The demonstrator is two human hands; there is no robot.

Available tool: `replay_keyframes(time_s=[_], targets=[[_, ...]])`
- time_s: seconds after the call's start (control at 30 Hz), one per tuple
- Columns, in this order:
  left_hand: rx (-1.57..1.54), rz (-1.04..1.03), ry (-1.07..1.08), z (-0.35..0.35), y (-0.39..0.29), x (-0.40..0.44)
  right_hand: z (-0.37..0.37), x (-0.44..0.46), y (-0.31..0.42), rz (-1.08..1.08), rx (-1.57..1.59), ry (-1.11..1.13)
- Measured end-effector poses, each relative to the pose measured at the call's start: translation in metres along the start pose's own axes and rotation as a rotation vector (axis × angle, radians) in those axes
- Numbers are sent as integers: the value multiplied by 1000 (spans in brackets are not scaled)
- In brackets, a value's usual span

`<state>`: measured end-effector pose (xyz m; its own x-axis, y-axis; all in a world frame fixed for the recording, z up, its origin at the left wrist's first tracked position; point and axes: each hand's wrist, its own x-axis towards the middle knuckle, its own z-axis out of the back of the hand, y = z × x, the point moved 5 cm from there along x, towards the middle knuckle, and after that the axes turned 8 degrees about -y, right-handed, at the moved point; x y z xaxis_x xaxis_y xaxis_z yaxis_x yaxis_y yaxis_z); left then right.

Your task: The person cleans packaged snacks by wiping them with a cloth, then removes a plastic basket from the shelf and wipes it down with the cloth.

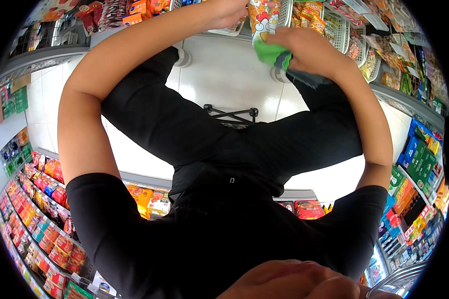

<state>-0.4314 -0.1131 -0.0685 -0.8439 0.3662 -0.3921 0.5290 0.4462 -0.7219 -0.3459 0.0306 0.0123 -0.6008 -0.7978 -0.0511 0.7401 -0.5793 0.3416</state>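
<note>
At the top of the head view, an orange package with white cartoon chickens (262, 21) stands between my two hands. My left hand (229, 12) is at its upper left side, with the fingers closed and partly cut off by the frame edge. A green and grey cloth (273, 54) is bunched in my right hand (307, 47), whose fingers are closed round it against the lower right part of the package. White baskets (286, 14) stand beside the package.
Shelves of snack packets (312, 15) run along the top. Below my hands are my legs and a folding stool (232, 113) on the white floor (224, 74). More stocked shelves (47, 234) curve round the lower left and right.
</note>
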Motion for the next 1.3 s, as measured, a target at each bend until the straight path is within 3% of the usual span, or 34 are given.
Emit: replay_keyframes(time_s=[0.07,0.1,0.33,0.57,0.67,0.77,0.87,0.97,1.07,1.17,1.3], targets=[[-20,-17,104,7,2,6,-10,-6,-2,-94,-24,404],[2,-20,59,6,0,2,-15,-12,-2,-140,-36,606],[135,35,-68,4,-10,-14,17,-26,-22,-77,63,82],[-24,-54,-124,0,-5,-3,17,-25,-28,-141,71,183],[310,18,-87,-2,-24,-25,16,-31,-37,-145,59,156],[556,-50,-158,-1,-26,-25,21,-32,-42,-173,64,169],[917,-250,-25,-7,-23,-21,21,-34,-46,-181,59,165],[495,-150,426,-21,3,-27,19,-34,-52,-176,69,185],[478,34,530,-35,8,-46,22,-32,-51,-214,120,238],[1087,-168,488,-15,25,-37,20,-37,-59,-190,108,154],[1279,-289,499,-2,44,-25,20,-36,-64,-198,99,156]])
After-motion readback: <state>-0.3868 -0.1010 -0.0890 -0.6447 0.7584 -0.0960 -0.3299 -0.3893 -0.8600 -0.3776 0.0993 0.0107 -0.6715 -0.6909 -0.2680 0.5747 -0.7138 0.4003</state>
